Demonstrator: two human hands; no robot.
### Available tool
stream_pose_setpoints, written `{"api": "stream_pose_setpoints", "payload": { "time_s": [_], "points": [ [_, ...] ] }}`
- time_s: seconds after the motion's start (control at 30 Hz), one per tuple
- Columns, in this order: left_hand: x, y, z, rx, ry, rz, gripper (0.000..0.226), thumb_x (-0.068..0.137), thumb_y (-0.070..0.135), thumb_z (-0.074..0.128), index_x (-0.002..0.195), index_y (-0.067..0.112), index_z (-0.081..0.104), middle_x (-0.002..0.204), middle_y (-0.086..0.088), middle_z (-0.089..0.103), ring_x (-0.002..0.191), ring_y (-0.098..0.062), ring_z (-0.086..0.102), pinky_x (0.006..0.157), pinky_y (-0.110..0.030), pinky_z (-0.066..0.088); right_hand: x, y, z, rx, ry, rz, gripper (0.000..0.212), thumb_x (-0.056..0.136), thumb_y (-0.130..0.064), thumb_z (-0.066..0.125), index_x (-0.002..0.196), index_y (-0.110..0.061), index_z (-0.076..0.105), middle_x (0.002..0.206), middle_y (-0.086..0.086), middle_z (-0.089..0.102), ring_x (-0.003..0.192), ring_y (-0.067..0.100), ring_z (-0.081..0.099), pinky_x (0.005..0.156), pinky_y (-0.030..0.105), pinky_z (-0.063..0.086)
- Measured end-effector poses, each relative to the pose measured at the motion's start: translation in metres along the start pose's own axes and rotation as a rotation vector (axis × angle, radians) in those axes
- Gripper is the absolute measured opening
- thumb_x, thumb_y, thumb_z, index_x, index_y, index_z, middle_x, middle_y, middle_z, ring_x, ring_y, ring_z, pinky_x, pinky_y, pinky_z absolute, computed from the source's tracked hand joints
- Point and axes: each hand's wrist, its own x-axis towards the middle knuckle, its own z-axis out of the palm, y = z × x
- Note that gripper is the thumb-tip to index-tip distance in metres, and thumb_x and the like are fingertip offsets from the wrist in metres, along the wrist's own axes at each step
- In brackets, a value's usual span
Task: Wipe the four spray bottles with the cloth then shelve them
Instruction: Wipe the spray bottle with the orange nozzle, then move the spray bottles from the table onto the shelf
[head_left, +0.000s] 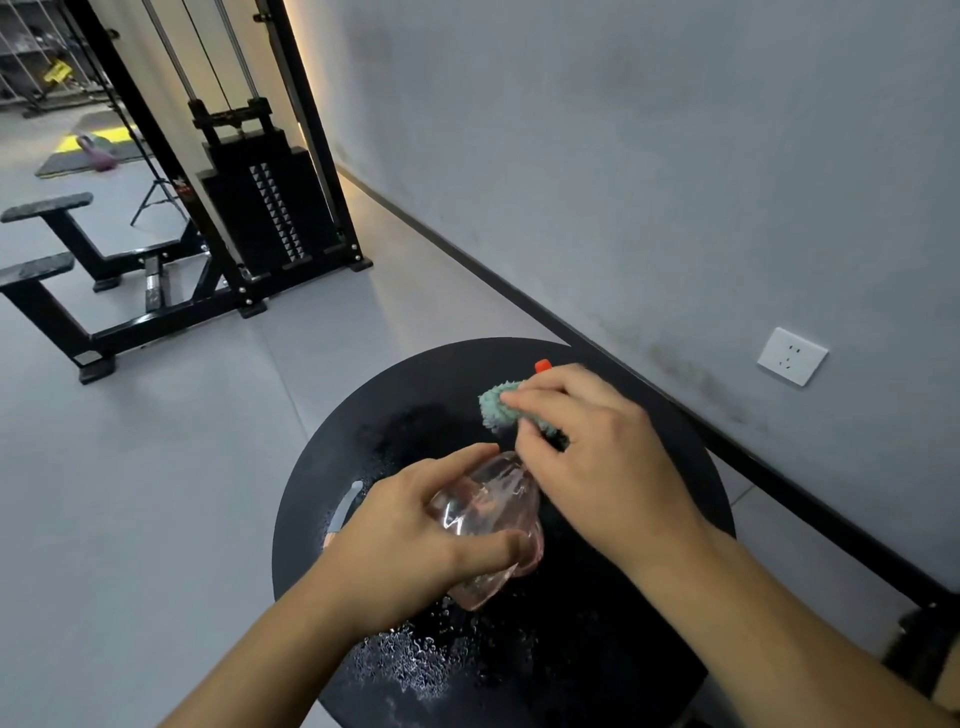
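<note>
- The left hand (410, 540) grips a clear pink-tinted plastic spray bottle (488, 525), held tilted above the near half of the round black tabletop (675, 519).
- The right hand (587, 457) pinches a teal fluffy cloth (496, 408) at the bottle's far end, where the head is hidden.
- An orange-red nozzle tip (543, 366) shows beyond the cloth; which bottle it belongs to cannot be told.
- Risk: water droplets (410, 660) on the tabletop suggest a wet bottle, which could slip from the grip.
- Risk: rubbing near the hidden trigger could release spray.
- Writing: no label or brand is legible; a white wall socket (792, 356) is unmarked.
</note>
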Motion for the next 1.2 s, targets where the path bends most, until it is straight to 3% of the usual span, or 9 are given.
{"api": "stream_pose_setpoints", "payload": {
  "time_s": [0.13,0.3,0.47,0.6,0.7,0.9,0.97,1.07,1.2],
  "points": [
    [-0.002,0.002,-0.001,-0.003,0.038,-0.006,0.085,0.053,0.072,0.085,0.134,0.065,0.058,0.120,0.029,0.069,0.108,0.006,0.066,0.098,-0.030,0.055,0.009,0.014,-0.013,-0.009,0.118,0.124,0.029,0.093,-0.007,0.069,0.117,-0.019,0.078,0.114,-0.010,0.065,0.105,0.007,0.064,0.091,0.024,0.056],
    [0.001,-0.002,0.001,-0.001,0.075,0.031,0.079,0.058,0.073,0.085,0.131,0.072,0.056,0.116,0.024,0.069,0.083,-0.001,0.067,0.084,-0.032,0.058,0.002,0.006,-0.006,0.009,0.034,0.091,0.029,0.090,-0.007,0.071,0.114,-0.021,0.079,0.113,-0.014,0.065,0.109,0.002,0.063,0.096,0.015,0.050],
    [0.002,-0.003,0.002,-0.130,0.157,0.066,0.082,0.064,0.061,0.090,0.139,0.060,0.057,0.130,0.026,0.068,0.111,0.002,0.071,0.100,-0.034,0.057,0.013,0.027,-0.027,0.041,0.102,0.285,0.026,0.095,-0.010,0.068,0.116,-0.021,0.078,0.110,-0.014,0.064,0.094,-0.018,0.059,0.073,-0.008,0.038],
    [0.009,-0.007,0.007,-0.094,0.241,0.085,0.087,0.066,0.073,0.080,0.145,0.053,0.051,0.135,0.030,0.061,0.118,0.010,0.063,0.101,-0.026,0.051,0.006,0.032,-0.028,0.033,0.120,0.292,0.025,0.094,-0.011,0.069,0.113,-0.025,0.080,0.109,-0.018,0.064,0.099,-0.015,0.058,0.077,-0.007,0.037],
    [0.012,-0.006,0.019,-0.093,0.269,0.096,0.072,0.072,0.067,0.082,0.136,0.052,0.054,0.128,0.025,0.063,0.112,0.004,0.066,0.097,-0.029,0.056,0.002,0.037,-0.034,0.040,0.102,0.308,0.026,0.094,-0.013,0.069,0.113,-0.027,0.079,0.110,-0.019,0.065,0.101,-0.013,0.058,0.079,-0.006,0.037],
    [0.012,0.010,0.058,-0.181,0.293,0.109,0.074,0.085,0.048,0.085,0.145,0.051,0.042,0.135,0.033,0.053,0.118,0.022,0.052,0.094,-0.010,0.042,-0.016,0.053,-0.051,-0.010,0.094,0.357,0.025,0.092,-0.013,0.070,0.111,-0.027,0.079,0.108,-0.018,0.066,0.097,-0.017,0.056,0.078,-0.007,0.035],
    [0.010,0.018,0.073,-0.219,0.288,0.110,0.072,0.085,0.040,0.087,0.142,0.047,0.044,0.131,0.028,0.059,0.114,0.017,0.060,0.092,-0.011,0.048,-0.025,0.060,-0.059,-0.017,0.087,0.402,0.025,0.091,-0.013,0.071,0.110,-0.027,0.080,0.108,-0.018,0.066,0.096,-0.013,0.058,0.077,-0.007,0.035],
    [0.007,0.028,0.097,-0.268,0.300,0.095,0.067,0.081,0.029,0.091,0.128,0.049,0.046,0.120,0.017,0.068,0.100,0.003,0.072,0.085,-0.024,0.060,-0.041,0.071,-0.073,-0.042,0.061,0.469,0.024,0.090,-0.013,0.072,0.108,-0.026,0.079,0.106,-0.015,0.066,0.091,-0.014,0.058,0.073,-0.006,0.036],
    [0.005,0.032,0.134,-0.285,0.306,0.062,0.067,0.072,0.031,0.096,0.117,0.045,0.048,0.109,0.014,0.072,0.093,0.004,0.073,0.082,-0.020,0.057,-0.063,0.087,-0.087,-0.069,0.004,0.556,0.023,0.089,-0.017,0.073,0.109,-0.028,0.078,0.106,-0.014,0.065,0.087,-0.003,0.060,0.068,-0.001,0.037]
  ]
}}
